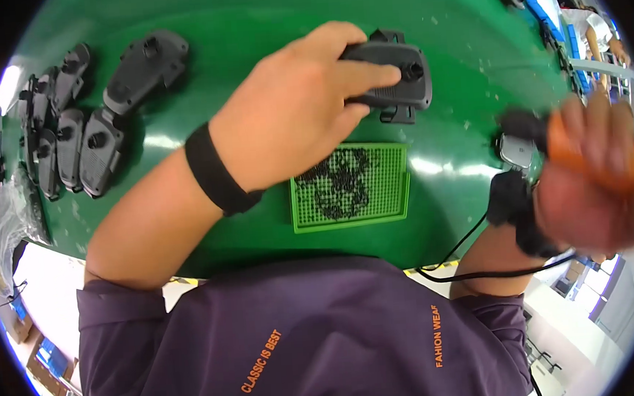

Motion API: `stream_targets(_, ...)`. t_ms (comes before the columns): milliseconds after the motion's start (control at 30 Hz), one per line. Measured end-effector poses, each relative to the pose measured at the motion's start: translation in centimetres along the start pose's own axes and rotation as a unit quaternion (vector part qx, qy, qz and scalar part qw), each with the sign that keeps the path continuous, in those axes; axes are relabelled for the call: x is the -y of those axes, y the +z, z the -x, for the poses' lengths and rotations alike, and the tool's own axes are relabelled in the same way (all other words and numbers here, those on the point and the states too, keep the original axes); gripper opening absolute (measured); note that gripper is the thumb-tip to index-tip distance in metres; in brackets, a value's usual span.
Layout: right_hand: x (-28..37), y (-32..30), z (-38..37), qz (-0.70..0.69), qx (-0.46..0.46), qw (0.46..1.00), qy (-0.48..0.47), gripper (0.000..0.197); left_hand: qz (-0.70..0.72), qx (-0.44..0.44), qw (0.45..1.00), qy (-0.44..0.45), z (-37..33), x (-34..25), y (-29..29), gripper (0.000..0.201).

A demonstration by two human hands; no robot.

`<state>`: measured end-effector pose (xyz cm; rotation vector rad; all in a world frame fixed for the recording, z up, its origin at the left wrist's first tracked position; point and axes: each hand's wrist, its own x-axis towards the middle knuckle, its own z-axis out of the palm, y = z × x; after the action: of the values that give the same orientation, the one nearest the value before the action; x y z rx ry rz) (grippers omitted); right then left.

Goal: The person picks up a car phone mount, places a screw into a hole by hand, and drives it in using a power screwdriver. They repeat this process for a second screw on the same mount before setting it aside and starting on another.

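My left hand is closed on a dark grey plastic housing on the green table. The thumb lies along its near side and the index finger stretches over its top, close to a black knob. Out to the right my right hand, smeared by motion, is wrapped round an orange-and-black power driver. The driver's tip is too blurred to make out. Just nearer than the housing sits a green gridded tray with a heap of small black screws. Black bands circle both my wrists.
Several similar dark grey housings stand in a group at the left, near a clear plastic bag. A small grey device lies below the driver. A black cable crosses near my right forearm. Another person is at the far right.
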<state>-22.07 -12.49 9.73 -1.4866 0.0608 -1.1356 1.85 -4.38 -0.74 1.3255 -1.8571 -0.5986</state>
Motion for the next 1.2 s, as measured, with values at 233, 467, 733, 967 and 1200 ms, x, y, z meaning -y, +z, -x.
stream_targets(233, -1.7, 3.5, 7.8, -0.016, -0.006, 0.997, 0.078, 0.051, -0.01, -0.046, 0.998, 0.047, 0.2, 0.7, 0.8, 0.031)
stream_targets(467, -3.0, 2.8, 8.8, 0.028, -0.017, 0.996, 0.082, 0.048, -0.007, 0.008, 1.0, 0.029, 0.2, -0.2, -0.4, 0.039)
stream_targets(733, -4.8, 3.0, 9.8, 0.002, -0.05, 0.996, 0.077, 0.046, 0.012, 0.025, 0.999, 0.025, -0.1, -0.1, -0.7, 0.039)
stream_targets(967, -4.1, 4.1, 9.4, 0.052, -0.015, 0.994, 0.092, 0.039, 0.027, 0.039, 0.999, 0.008, -0.2, -0.3, -0.7, 0.038)
stream_targets(1200, -4.1, 4.1, 9.6, 0.033, -0.062, 0.993, 0.095, 0.045, 0.038, 0.046, 0.998, 0.01, -0.3, -0.1, -0.8, 0.037)
